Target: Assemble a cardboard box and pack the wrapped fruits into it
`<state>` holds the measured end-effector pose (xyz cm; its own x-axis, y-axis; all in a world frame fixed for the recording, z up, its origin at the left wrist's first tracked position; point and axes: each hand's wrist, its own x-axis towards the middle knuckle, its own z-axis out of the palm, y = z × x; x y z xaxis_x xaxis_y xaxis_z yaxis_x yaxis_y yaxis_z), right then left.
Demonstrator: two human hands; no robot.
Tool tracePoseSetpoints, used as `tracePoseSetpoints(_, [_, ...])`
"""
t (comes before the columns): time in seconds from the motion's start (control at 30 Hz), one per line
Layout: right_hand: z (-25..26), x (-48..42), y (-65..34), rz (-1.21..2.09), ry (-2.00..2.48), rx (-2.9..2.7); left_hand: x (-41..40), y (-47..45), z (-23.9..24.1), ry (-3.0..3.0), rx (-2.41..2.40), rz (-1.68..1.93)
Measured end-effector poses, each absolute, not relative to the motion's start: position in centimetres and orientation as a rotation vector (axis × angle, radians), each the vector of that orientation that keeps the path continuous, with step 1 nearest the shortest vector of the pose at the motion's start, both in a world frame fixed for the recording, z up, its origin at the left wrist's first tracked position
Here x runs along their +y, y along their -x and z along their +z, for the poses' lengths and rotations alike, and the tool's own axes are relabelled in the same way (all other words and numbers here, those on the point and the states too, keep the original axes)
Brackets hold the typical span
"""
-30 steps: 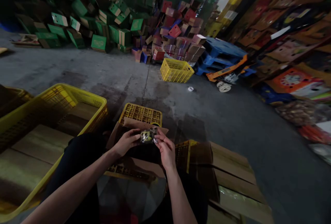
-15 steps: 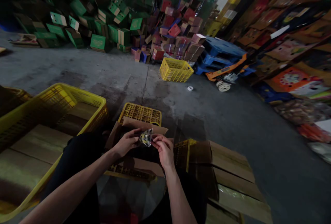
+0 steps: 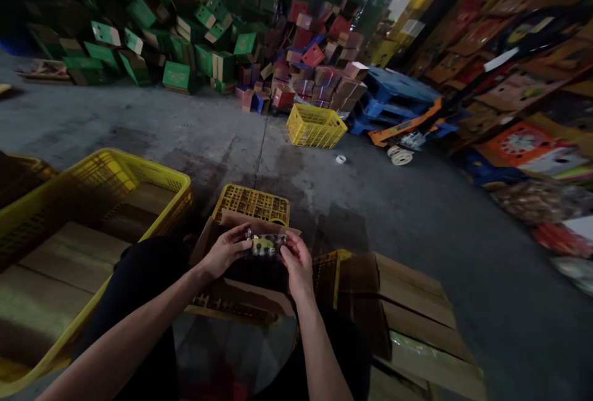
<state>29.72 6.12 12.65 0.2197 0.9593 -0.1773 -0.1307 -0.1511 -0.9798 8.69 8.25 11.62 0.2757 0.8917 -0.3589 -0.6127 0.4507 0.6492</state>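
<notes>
Between my two hands is a small clear plastic packet (image 3: 265, 244) with something yellow-green and dark inside; its exact kind is too blurred to name. My left hand (image 3: 228, 251) pinches the packet's left end, and my right hand (image 3: 297, 257) grips the right end. The packet is stretched level above an open cardboard box (image 3: 254, 295), whose dark inside is mostly hidden by my hands. Beneath and behind that box shows an upturned yellow crate (image 3: 254, 202) with a grid surface.
A large yellow crate (image 3: 178, 186) with cartons inside stands at left. Cardboard cartons (image 3: 417, 287) lie at right. Farther off are a yellow basket (image 3: 316, 126), a tape roll (image 3: 341, 159), an orange pallet jack (image 3: 407, 126), blue pallets (image 3: 398, 89) and piled green boxes (image 3: 176, 76).
The packet was bunched and tilted, with the right fingers at its edge. Now it is spread out wide and level between both hands. The surroundings stay put.
</notes>
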Motion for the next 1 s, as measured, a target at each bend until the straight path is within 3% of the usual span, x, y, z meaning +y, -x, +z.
tracePoseSetpoints(0.43, [10.8, 6.2, -29.7, 1.125, 1.506, -1.03, 8.0, -8.6, 11.9, -0.556, 0.74, 0.998])
tracePoseSetpoints(0.77, [13.5, 4.6, -27.8, 1.666, 1.295, -0.931, 7.8, -8.6, 12.0, -0.605, 0.688, 0.972])
tracePoseSetpoints(1.0, [13.5, 5.2, -27.9, 1.51, 1.264, -0.972, 7.8, -8.8, 12.0, -0.585, 0.681, 0.997])
